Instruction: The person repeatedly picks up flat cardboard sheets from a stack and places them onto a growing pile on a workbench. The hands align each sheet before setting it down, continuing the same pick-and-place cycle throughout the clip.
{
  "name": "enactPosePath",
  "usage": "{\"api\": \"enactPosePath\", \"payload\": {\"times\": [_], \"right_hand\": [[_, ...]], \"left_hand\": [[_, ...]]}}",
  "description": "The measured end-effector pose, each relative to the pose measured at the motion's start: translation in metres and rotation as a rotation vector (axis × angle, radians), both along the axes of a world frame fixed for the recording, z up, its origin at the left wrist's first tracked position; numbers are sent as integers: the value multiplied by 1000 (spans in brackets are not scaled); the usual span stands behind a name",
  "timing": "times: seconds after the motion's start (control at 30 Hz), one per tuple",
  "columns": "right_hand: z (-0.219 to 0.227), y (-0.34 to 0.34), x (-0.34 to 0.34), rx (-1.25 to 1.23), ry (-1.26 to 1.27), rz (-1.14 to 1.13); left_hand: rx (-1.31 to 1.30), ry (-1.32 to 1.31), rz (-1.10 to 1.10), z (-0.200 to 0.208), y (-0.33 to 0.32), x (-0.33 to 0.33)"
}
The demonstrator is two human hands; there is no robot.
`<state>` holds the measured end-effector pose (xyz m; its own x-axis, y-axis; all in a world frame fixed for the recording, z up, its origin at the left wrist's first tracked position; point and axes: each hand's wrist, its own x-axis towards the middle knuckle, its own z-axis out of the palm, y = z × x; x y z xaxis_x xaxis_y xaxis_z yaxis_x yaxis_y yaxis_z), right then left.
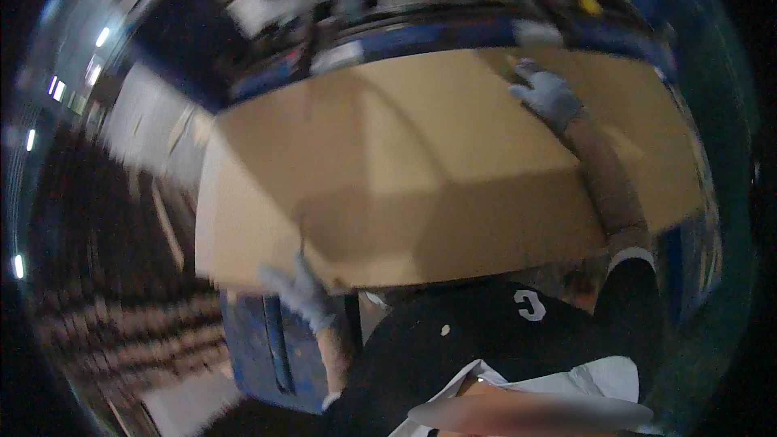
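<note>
A large brown cardboard sheet (486,142) lies before me, crossed by crease lines and shadows. My right hand (550,99), in a grey glove, reaches over its far right part. The fingers and thumb there look apart, and a small yellowish spot beside the fingertips is too blurred to name. At the near left edge of the cardboard is my left hand (303,291), also gloved in grey. Its fingers appear spread against that edge, though motion smears them. A thin dark slit or line shows in the cardboard just above this hand.
A blue metal frame (453,36) runs along the far side of the cardboard, with blurred clutter behind it. Below the near left corner stands a blue panel (255,340). Stacked brown material (137,332) fills the left side, with pale sheets (150,125) above it.
</note>
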<state>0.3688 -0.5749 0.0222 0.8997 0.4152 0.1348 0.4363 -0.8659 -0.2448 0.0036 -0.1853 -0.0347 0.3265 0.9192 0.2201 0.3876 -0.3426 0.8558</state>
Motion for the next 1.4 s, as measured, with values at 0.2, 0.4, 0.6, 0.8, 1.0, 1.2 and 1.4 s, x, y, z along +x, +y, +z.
{"api": "enactPosePath", "payload": {"times": [0.2,0.4,0.6,0.8,1.0,1.2,1.4], "right_hand": [[-26,63,94,-2,-70,47],[-8,63,107,-21,-79,199],[17,57,156,28,157,70],[86,-4,158,218,50,213],[165,-60,0,-107,-328,188],[174,-41,-183,-413,-657,155],[71,-40,-298,-287,-616,311]], "left_hand": [[242,120,85,18,-44,17],[193,-124,159,27,-44,42],[188,-119,185,24,-53,47],[173,-279,134,23,-47,36],[153,-400,-43,39,-53,46],[-96,-933,-606,69,-20,45],[-341,-1123,-570,104,71,-46]]}}
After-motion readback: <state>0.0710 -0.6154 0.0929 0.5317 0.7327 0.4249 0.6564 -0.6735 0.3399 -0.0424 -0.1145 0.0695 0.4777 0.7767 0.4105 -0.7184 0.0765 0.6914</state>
